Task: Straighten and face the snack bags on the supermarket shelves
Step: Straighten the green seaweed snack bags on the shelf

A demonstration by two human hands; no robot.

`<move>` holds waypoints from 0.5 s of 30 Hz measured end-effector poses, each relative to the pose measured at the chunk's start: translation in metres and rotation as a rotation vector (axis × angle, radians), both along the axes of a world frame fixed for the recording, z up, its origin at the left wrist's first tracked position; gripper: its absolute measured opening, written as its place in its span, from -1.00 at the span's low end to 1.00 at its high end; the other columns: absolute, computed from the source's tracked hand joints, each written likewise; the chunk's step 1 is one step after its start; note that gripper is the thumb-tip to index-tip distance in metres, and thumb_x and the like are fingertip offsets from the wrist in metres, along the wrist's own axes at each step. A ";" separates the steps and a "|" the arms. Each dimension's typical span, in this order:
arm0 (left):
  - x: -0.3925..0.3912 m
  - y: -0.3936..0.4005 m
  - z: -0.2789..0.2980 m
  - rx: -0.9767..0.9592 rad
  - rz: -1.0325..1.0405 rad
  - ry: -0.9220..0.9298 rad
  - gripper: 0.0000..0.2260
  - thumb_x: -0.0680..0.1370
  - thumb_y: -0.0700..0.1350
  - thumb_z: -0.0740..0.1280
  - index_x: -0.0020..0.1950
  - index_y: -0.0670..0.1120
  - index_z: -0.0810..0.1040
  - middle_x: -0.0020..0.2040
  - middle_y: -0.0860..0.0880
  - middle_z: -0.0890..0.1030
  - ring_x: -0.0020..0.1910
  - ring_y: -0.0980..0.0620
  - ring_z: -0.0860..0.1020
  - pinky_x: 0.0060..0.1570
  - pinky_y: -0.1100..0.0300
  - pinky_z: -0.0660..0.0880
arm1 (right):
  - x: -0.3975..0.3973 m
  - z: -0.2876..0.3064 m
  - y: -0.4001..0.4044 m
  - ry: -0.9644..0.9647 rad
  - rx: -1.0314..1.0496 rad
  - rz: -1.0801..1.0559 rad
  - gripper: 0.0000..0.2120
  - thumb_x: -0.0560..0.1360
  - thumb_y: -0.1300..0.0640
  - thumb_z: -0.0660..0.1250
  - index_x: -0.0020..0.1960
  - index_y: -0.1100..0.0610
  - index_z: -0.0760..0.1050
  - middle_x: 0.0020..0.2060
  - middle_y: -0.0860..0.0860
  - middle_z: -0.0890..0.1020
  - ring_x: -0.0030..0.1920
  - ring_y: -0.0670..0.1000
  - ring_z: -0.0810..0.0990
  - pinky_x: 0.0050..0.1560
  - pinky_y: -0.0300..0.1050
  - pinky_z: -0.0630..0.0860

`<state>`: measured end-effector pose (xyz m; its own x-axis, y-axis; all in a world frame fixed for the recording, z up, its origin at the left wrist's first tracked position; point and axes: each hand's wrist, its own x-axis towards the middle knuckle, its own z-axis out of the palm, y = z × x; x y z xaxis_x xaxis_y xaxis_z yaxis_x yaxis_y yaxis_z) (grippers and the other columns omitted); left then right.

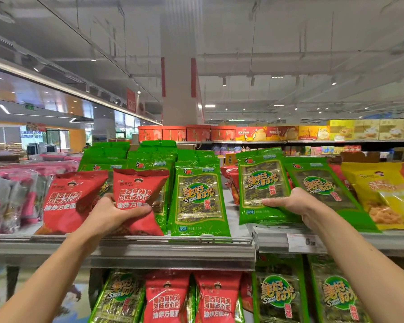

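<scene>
Red snack bag (135, 201) stands on the top shelf (173, 249), left hand (113, 213) gripping its lower part, fingers (138, 212) curled round the front. Green seaweed bag (261, 187) leans tilted on the same shelf, right hand (292, 201) pinching its lower right edge, thumb (272, 202) on the front. Another green bag (197, 201) stands upright between the two sets of fingers; a yellow bag (383, 194) lies right of the right hand's fingers.

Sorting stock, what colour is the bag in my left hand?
Red with white lettering, gripped by the left hand; head view.
</scene>
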<state>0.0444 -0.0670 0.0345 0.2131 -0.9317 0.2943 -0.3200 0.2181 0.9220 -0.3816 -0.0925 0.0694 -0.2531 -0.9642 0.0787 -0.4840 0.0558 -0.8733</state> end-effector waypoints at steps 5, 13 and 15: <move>-0.010 0.003 0.001 -0.185 0.021 0.046 -0.29 0.03 0.16 0.70 0.08 -0.06 0.57 -0.11 -0.06 0.74 -0.19 -0.05 0.72 -0.33 0.21 0.62 | 0.000 -0.002 0.002 -0.139 -0.084 0.036 -0.20 0.32 0.07 0.63 0.37 0.39 0.33 -0.06 0.14 0.61 -0.11 0.04 0.60 -0.18 -0.07 0.50; -0.084 0.003 0.037 -0.336 -0.019 0.100 -0.34 0.06 0.12 0.70 0.05 -0.12 0.64 -0.14 -0.06 0.74 -0.20 -0.09 0.72 -0.34 -0.01 0.65 | -0.029 0.006 0.022 -0.206 -0.328 0.013 -0.24 0.34 -0.05 0.62 0.39 0.23 0.43 0.24 0.19 0.62 0.15 0.17 0.64 0.11 0.11 0.60; -0.123 -0.001 0.042 -0.327 -0.077 0.104 -0.37 0.06 0.11 0.70 0.03 -0.11 0.65 -0.16 -0.05 0.74 -0.21 -0.07 0.72 -0.35 0.00 0.65 | -0.044 0.006 0.032 -0.240 -0.366 0.019 -0.53 0.35 0.02 0.61 0.18 0.13 0.55 0.10 0.12 0.70 0.00 0.08 0.71 -0.04 0.00 0.62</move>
